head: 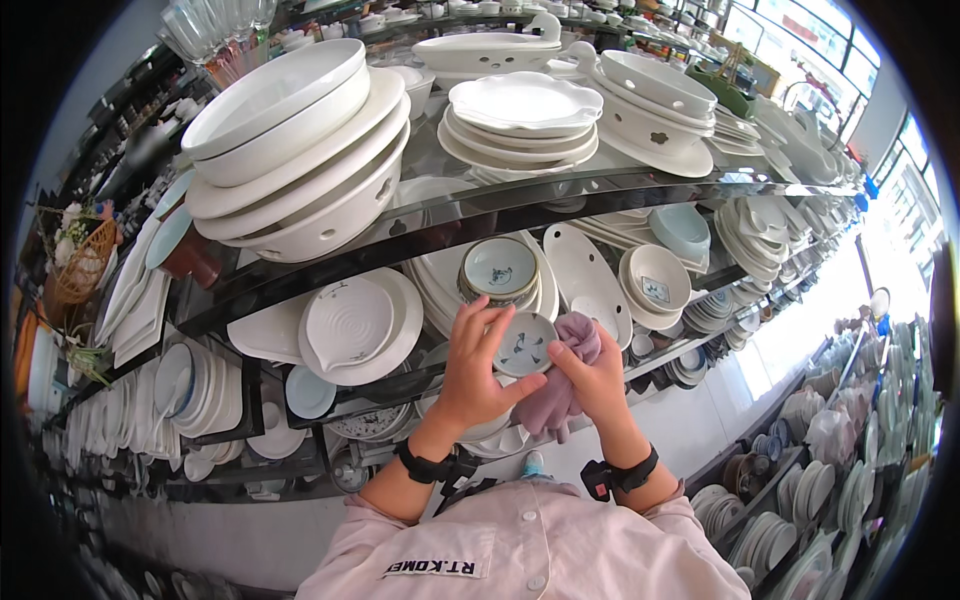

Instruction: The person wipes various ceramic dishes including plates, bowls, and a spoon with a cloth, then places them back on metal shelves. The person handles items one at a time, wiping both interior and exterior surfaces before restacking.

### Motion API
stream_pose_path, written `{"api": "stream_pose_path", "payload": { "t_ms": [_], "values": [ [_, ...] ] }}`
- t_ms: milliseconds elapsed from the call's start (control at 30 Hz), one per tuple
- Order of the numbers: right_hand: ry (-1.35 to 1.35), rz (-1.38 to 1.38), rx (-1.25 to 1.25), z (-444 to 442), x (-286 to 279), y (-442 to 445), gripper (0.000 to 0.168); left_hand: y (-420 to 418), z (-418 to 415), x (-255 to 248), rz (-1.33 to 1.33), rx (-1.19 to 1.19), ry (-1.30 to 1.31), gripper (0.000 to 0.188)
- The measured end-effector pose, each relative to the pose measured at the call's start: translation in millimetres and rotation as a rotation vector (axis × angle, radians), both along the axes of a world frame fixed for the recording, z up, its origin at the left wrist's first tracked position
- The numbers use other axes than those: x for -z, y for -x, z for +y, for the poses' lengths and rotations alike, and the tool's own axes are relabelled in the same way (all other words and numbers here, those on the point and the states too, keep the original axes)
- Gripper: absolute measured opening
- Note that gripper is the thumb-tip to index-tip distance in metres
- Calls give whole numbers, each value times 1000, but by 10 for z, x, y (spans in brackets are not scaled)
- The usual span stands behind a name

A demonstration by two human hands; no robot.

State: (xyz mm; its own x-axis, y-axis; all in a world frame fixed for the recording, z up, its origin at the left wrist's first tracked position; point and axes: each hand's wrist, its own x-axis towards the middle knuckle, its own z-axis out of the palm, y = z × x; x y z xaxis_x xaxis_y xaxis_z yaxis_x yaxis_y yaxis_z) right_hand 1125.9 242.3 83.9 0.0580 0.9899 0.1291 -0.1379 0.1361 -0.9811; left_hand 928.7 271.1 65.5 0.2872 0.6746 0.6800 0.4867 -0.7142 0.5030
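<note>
A small round dish (525, 345) with a blue-grey painted motif is in front of my chest, its inside facing up. My right hand (600, 371) grips a bunched mauve cloth (551, 401), and its thumb lies at the dish's right rim. Part of the cloth hangs below the dish. On the other side, my left hand (472, 367) has its fingers spread near the left rim; contact with the dish is unclear. Just beyond, patterned bowls (500, 268) are stacked on oval plates on the middle shelf.
A dark-edged glass shelf (450, 214) crosses above my hands, carrying tall stacks of white bowls (300, 150) and scalloped plates (525, 105). Stemmed glasses (217, 34) stand at the upper left. A spouted white dish (351, 319) lies left of my hands. More crockery racks (787, 480) line the right.
</note>
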Motion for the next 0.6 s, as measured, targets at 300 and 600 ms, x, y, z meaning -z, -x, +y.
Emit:
{"api": "stream_pose_path", "payload": {
  "t_ms": [300,600],
  "values": [
    [1,-18,-211,572,115,-336,36,-113,458,-132,-22,-336,-48,79],
    [-11,-131,-355,956,210,-517,42,-376,688,-69,-7,-521,-8,76]
  ]
}}
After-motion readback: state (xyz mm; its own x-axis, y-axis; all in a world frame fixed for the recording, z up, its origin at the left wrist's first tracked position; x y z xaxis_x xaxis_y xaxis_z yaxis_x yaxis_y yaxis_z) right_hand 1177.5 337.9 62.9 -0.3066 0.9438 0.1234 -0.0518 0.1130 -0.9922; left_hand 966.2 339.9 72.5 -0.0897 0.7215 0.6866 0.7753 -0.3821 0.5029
